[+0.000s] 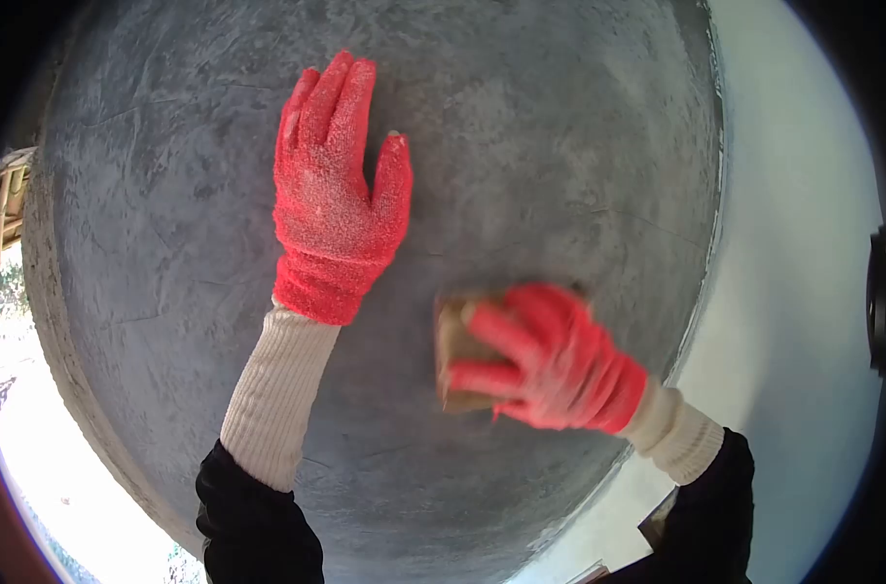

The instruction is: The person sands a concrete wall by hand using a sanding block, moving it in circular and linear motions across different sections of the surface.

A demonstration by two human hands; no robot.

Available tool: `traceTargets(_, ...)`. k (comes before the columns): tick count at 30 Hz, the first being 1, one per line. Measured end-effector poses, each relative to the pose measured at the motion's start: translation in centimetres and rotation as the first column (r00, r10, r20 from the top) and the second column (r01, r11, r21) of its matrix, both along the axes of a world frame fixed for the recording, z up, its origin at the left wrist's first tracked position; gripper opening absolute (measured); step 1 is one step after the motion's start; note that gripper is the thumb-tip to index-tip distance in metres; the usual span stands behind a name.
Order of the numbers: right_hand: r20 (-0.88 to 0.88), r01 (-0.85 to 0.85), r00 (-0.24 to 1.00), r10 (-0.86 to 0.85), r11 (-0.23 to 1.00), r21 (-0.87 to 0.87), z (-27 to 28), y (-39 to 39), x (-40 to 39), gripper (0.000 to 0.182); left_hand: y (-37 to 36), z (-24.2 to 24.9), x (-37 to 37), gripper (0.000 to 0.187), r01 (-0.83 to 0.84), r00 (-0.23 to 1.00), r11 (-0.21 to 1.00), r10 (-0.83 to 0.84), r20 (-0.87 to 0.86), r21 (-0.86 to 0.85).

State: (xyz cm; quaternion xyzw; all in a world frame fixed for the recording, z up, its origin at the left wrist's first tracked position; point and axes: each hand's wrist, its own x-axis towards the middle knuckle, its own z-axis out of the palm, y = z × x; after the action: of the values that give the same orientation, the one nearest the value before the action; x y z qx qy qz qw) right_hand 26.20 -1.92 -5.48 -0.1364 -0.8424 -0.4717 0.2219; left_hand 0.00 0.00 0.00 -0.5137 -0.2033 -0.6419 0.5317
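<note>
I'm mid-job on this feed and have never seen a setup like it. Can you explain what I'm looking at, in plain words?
There is no robot here: these are a person's own two hands, in red gloves with pale cuffs and black sleeves. The single picture comes from a camera on the person's head, looking toward the hands.

The big grey area is a wall, its finish mottled. The left hand lies open, back to the camera, apparently flat against it. The right hand grips a brownish block over the wall; blur hides what the block is made of.

At the right is a white surface; beyond the wall's left edge is bright daylight.
</note>
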Motion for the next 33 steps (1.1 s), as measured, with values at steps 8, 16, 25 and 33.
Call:
traceTargets(8,-0.870,-0.133,0.461,0.177,0.983,0.130,14.6,5.6,10.5,0.076,-0.4,-0.1,0.1,0.056,0.021,1.000,1.000,-0.021,0.006,-0.020)
traceTargets(16,-0.373,0.074,0.928,0.002,0.979,0.191,5.3,0.1,2.2,0.079,-0.2,0.1,0.0,0.056,0.060,0.998,0.998,-0.060,0.010,0.019)
traceTargets(25,-0.867,-0.014,0.456,0.201,0.976,0.219,17.3,8.7,12.0,0.075,-1.2,-0.5,0.3,0.058,0.055,0.999,0.997,-0.055,0.000,-0.058)
traceTargets(33,-0.618,0.029,0.756,0.213,0.933,0.358,16.2,2.0,-2.4,0.066,-1.4,-0.7,0.6,0.058,0.066,0.998,0.995,-0.067,-0.009,-0.078)
